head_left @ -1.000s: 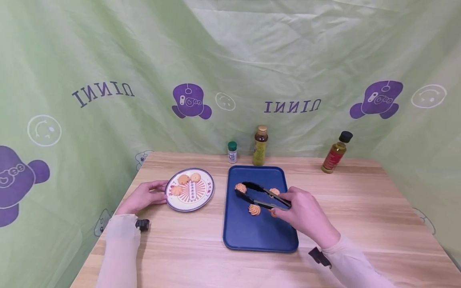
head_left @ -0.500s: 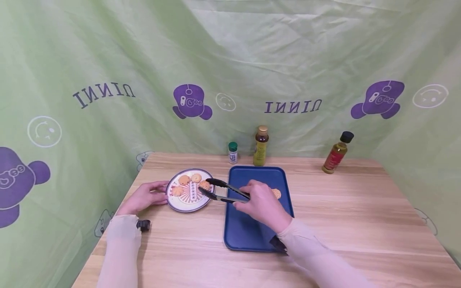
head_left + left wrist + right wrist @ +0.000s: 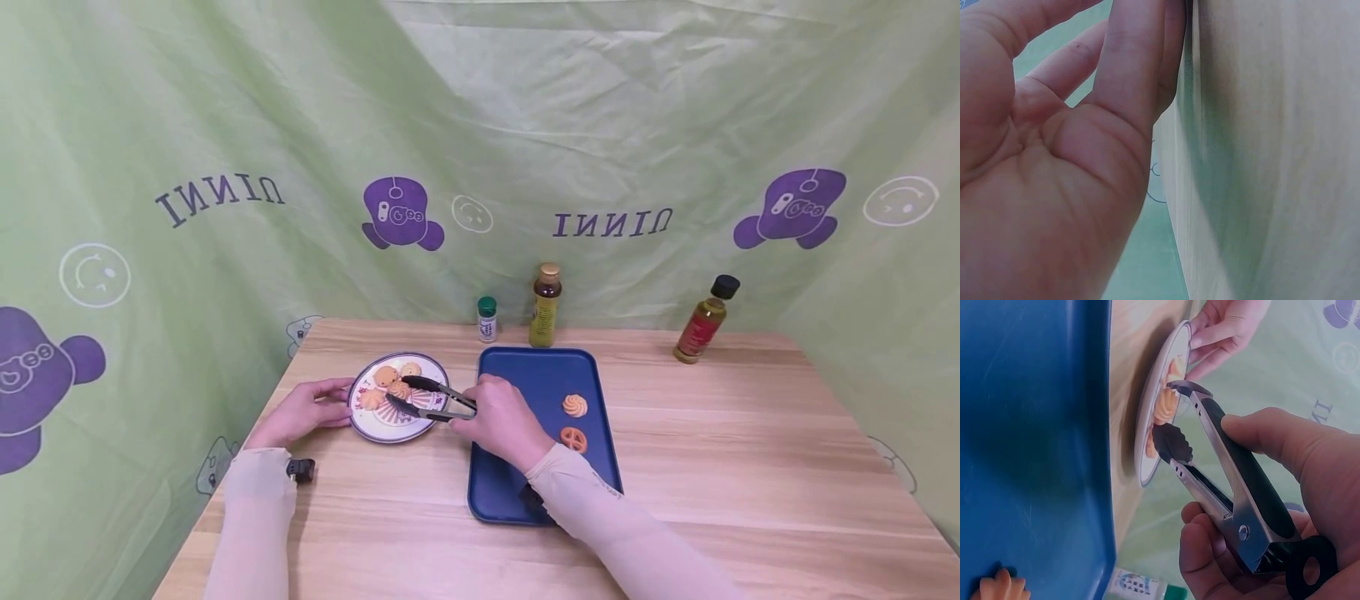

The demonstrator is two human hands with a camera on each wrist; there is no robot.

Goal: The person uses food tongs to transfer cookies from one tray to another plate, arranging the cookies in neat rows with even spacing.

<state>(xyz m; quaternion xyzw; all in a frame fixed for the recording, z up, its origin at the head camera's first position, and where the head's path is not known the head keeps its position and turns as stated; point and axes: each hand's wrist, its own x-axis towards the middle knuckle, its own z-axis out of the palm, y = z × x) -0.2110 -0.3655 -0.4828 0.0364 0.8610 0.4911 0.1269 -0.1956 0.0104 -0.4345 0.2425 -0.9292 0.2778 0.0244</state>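
The person's right hand [image 3: 501, 417] grips a pair of black-tipped metal tongs [image 3: 429, 398], its fingers [image 3: 1210, 550] and thumb curled round the handles. The tong tips reach over the round white plate with a red sunburst pattern and dark rim [image 3: 390, 432], which sits on the pale wooden counter [image 3: 750, 467]. In the right wrist view the two scalloped tips stand a little apart, with an orange swirl cookie [image 3: 1165, 405] lying on the plate just beside the upper tip; whether the tip touches it I cannot tell. Several more golden cookies [image 3: 386, 377] lie close together on the far half of the plate.

The left hand [image 3: 300, 412] rests at the plate's left edge, fingers relaxed and nearly straight, fingertips touching the rim. The left wrist view shows only the palm and loose fingers against the counter's edge.

Just to the right of the plate lies a rectangular dark blue tray [image 3: 517, 492], with the right forearm crossing its near left corner. Two cookies sit on its right side: a pale orange swirl cookie [image 3: 574, 405] and, nearer the person, a darker pretzel-shaped cookie [image 3: 573, 438], close to each other but apart.

Along the back of the counter stand a small green-capped jar [image 3: 487, 318] and a yellow-labelled brown bottle [image 3: 545, 305] near the tray's far edge, and well off to the right a black-capped bottle of amber liquid with a red label [image 3: 705, 318]. A green cloth printed with purple figures [image 3: 480, 125] hangs behind.
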